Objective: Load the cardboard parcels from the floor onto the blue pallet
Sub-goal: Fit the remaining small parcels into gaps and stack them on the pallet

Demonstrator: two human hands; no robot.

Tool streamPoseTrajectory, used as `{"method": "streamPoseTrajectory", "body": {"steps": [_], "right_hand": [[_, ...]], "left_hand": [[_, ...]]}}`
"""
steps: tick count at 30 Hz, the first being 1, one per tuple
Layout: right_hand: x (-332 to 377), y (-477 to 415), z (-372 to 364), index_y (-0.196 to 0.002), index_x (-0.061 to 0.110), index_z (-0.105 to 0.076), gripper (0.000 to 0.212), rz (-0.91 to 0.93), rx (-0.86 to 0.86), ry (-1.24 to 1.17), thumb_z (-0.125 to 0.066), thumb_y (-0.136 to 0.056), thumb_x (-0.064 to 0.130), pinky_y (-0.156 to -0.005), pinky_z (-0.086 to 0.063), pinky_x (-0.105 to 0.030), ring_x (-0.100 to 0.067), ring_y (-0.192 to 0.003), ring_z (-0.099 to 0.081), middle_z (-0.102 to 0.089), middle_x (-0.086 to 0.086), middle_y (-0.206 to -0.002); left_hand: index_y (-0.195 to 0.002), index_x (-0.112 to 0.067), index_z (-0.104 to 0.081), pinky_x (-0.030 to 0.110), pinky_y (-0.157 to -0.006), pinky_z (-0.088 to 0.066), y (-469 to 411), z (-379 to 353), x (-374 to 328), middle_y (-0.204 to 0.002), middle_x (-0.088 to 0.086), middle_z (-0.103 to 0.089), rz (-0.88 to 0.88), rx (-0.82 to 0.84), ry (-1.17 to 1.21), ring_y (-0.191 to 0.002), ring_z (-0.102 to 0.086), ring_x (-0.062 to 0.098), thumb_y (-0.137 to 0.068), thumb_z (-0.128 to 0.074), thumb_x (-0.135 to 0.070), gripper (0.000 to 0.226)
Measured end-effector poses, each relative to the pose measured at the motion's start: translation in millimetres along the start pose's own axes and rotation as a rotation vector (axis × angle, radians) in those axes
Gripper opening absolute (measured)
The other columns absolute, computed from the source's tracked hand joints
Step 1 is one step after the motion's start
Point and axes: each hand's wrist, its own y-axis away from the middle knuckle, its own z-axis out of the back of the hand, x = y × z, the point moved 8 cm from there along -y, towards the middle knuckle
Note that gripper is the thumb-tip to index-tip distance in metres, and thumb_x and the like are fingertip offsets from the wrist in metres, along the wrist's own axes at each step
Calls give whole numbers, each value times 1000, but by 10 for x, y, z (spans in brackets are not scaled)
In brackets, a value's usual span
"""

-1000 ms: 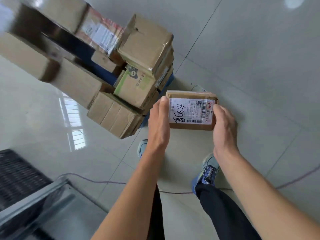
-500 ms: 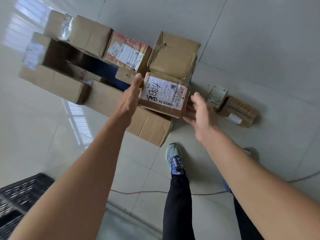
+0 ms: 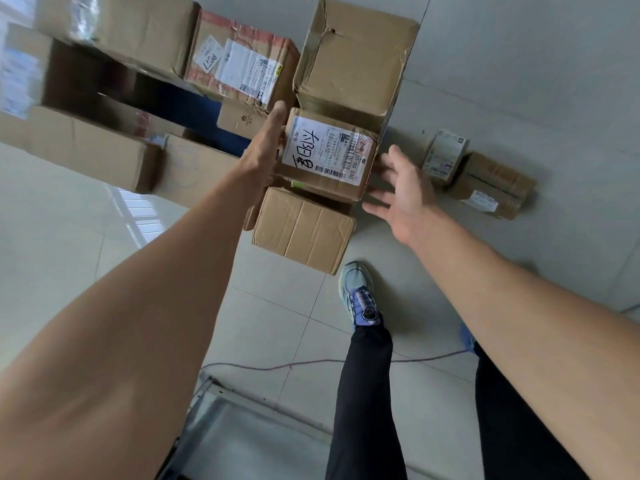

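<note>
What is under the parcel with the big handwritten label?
A creased brown box sticks out beneath the labelled parcel, plus a thin green edge. Whatever else lies directly under it is covered.

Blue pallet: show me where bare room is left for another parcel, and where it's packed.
Bare blue pallet shows only in the middle gap, bordered by the red-taped parcel, the small logo box and the long carton. The near right corner is crowded: the handwritten-label parcel sits stacked there.
</note>
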Motion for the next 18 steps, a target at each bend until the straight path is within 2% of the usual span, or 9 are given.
{"method": "streamPoseTrajectory", "body": {"steps": [4, 9, 11, 15, 18], "right_hand": [[-77, -55, 19, -99, 33, -64, 25, -12, -8, -8, -46, -105, 50, -80, -51, -42, -16, -96, -67, -74, 24, -74], [-127, -128, 77, -103, 32, -66, 26, 2, -27, 1, -48, -104, 50, -84, -53, -42, -14, -98, -69, -75, 22, -79], [-167, -162, 98, -109, 30, -66, 29, -4, -40, 0, -47, -104, 51, -93, -52, -43, -12, -101, -67, -74, 17, -91], [-305, -204, 91, -107, 29, -62, 25, -50, -35, -22, -48, -104, 50, -97, -45, -38, -5, -100, -60, -67, 13, -96], [-380, -225, 22, -115, 27, -60, 29, -77, 12, -54, -46, -105, 50, -96, -40, -35, -7, -107, -57, -65, 14, -98]], "left_hand": [[-144, -21, -58, 64, -120, -28, -45, -53, 107, -138, 12, -63, 28, 47, -21, -133, -53, 38, -104, -12, -69, 77], [-144, -20, -58, 61, -121, -26, -102, -55, 101, -140, 13, -62, 5, 37, -71, -134, -53, 36, -105, -13, -68, 77], [-140, -20, -62, 59, -120, -30, -149, -45, 107, -131, 9, -67, 4, 30, -77, -127, -57, 30, -105, -15, -68, 76], [-108, -27, -73, 57, -115, -37, -208, -60, 128, -105, 2, -74, -6, 56, -59, -112, -64, 26, -106, -13, -67, 72], [-115, -29, -71, 48, -106, -46, -225, -82, 152, -92, -7, -78, -16, 92, -71, -98, -71, 18, -106, -10, -66, 73]]}}
